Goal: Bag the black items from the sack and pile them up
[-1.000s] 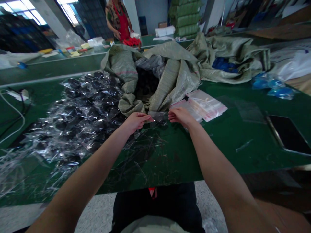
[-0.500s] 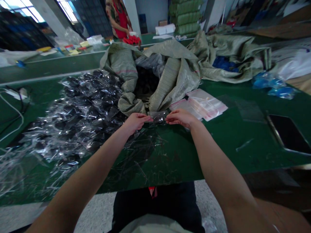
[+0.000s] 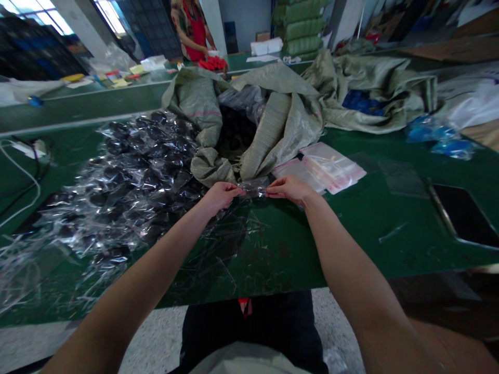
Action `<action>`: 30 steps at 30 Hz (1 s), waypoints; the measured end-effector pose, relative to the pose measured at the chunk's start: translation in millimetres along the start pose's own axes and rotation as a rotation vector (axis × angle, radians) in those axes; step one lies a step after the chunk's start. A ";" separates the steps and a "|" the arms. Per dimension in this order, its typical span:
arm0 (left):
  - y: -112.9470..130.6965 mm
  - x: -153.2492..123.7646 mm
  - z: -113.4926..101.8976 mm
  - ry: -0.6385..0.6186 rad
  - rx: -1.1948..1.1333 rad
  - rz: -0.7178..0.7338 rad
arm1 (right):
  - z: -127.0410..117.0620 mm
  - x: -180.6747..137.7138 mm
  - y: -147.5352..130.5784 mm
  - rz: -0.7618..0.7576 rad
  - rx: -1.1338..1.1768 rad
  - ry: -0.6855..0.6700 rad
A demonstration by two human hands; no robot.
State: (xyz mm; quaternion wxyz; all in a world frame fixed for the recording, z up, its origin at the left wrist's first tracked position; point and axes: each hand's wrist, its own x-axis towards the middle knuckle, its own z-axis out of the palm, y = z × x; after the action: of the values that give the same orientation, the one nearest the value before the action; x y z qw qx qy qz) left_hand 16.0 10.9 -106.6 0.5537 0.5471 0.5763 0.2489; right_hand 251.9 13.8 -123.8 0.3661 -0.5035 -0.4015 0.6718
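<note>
Between my hands, just above the green table (image 3: 273,259), a small clear plastic bag (image 3: 254,188) is stretched sideways. My left hand (image 3: 224,195) pinches its left end, and my right hand (image 3: 287,189) pinches its right end. Whether anything lies inside the bag I cannot make out. Left of my left hand spreads a big heap of black items in clear bags (image 3: 144,171). Right behind my hands an open woven sack (image 3: 268,135) shows dark items in its mouth. Beside my right hand lies a stack of flat clear bags (image 3: 331,166) with pinkish edges.
A phone (image 3: 465,215) lies at the right. Thin plastic strips (image 3: 226,259) litter the table's front. Another woven sack (image 3: 374,78) holds blue items, with blue wrapped pieces (image 3: 448,140) nearby. Cables (image 3: 33,176) run along the left. A person in a red apron (image 3: 195,31) stands across the table.
Both hands keep their pinch on the small clear bag and have hardly moved. The whole view has shifted very slightly.
</note>
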 end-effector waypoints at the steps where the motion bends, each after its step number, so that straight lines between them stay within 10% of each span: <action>1: -1.1 0.9 0.3 0.006 0.012 0.004 | 0.1 0.8 0.8 0.001 -0.005 0.007; 18: -8.3 9.9 5.9 0.185 0.087 0.022 | 12.7 -0.5 1.0 -0.152 -0.594 0.153; 30: 2.2 6.7 3.7 -0.054 -0.021 0.033 | 9.4 -0.4 4.0 -0.187 -0.172 0.042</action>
State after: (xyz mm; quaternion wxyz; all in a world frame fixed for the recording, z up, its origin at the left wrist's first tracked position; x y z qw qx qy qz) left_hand 21.6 16.5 -108.1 0.5706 0.5571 0.5494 0.2494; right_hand 242.4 10.2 -125.7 0.3908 -0.5075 -0.4952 0.5869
